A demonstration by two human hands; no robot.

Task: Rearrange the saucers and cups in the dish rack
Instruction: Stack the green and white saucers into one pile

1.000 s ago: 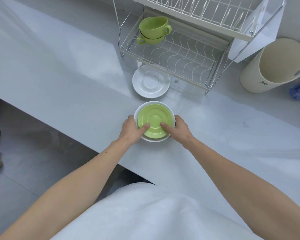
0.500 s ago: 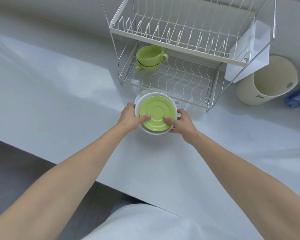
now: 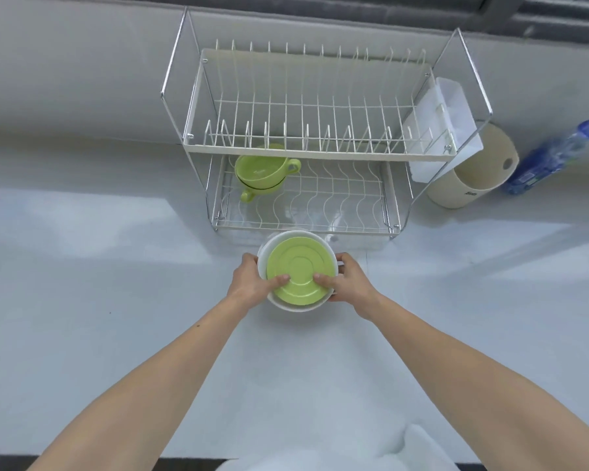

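Observation:
I hold a green saucer stacked on a white saucer, tilted toward me, just in front of the dish rack. My left hand grips the stack's left rim and my right hand grips the right rim, with both thumbs pressed on the green saucer. Two green cups sit nested at the left of the rack's lower tier. No dishes stand in the upper tier with its plate slots. The counter under the stack is hidden.
A white plastic cutlery holder hangs on the rack's right end. Beside it, a beige round container and a blue bottle lie on the counter. The grey counter stretches to both sides.
Both hands lifted the saucer stack off the counter near me and carried it toward the rack. The lone white saucer in front of the rack is now hidden behind the stack.

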